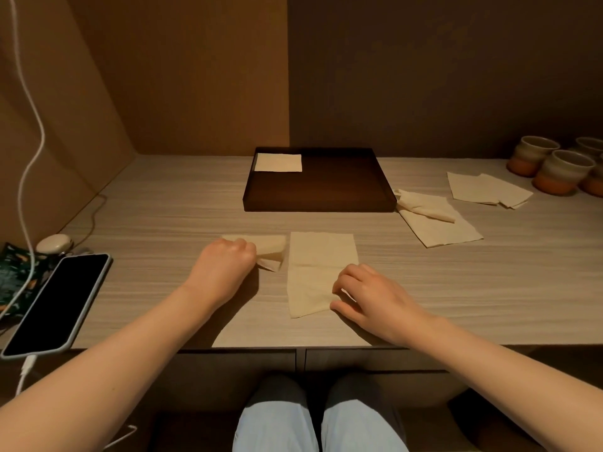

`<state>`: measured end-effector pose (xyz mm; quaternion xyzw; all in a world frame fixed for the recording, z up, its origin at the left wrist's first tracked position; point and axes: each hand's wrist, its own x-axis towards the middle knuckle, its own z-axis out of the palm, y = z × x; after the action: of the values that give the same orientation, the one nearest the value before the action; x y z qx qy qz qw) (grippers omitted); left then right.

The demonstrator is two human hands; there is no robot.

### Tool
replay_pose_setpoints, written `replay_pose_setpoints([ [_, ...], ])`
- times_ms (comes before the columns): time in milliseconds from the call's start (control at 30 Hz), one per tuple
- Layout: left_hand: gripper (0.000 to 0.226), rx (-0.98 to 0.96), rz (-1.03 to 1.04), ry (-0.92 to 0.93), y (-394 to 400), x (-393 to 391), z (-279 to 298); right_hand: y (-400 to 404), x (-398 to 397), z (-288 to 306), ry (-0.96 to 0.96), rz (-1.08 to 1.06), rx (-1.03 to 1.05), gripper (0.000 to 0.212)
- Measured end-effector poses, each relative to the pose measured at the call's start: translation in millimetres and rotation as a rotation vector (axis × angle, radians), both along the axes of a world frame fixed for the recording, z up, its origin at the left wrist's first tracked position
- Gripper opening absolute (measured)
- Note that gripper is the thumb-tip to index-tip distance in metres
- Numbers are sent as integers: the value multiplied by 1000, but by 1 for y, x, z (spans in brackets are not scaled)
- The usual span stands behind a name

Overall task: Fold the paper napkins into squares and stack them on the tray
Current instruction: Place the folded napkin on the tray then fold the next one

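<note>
Dark tray (318,194) at worktop's (163,223) back edge, one folded square (278,162) in its back left corner. Phone (57,303) at left edge, cups (554,164) back right. Flat napkin (318,265) near front edge, pinched at its right corner by right hand (375,300). Left hand (225,259) curled round crumpled napkin (272,251).

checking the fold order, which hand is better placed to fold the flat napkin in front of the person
Right. The right hand already pinches the near right corner of the flat napkin, ready to lift it over. The left hand is occupied gripping a rolled napkin beside it.
</note>
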<state>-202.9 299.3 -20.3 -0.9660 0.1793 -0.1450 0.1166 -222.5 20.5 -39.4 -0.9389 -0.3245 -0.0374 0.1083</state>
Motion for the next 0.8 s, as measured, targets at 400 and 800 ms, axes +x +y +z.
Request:
replay_pose_setpoints([
  [400, 10, -112, 238, 37, 11, -1, -9, 2, 3, 3, -23, 30, -52, 37],
  [800, 74, -33, -376, 479, -38, -25, -26, -8, -1, 7, -52, 165, -95, 39],
])
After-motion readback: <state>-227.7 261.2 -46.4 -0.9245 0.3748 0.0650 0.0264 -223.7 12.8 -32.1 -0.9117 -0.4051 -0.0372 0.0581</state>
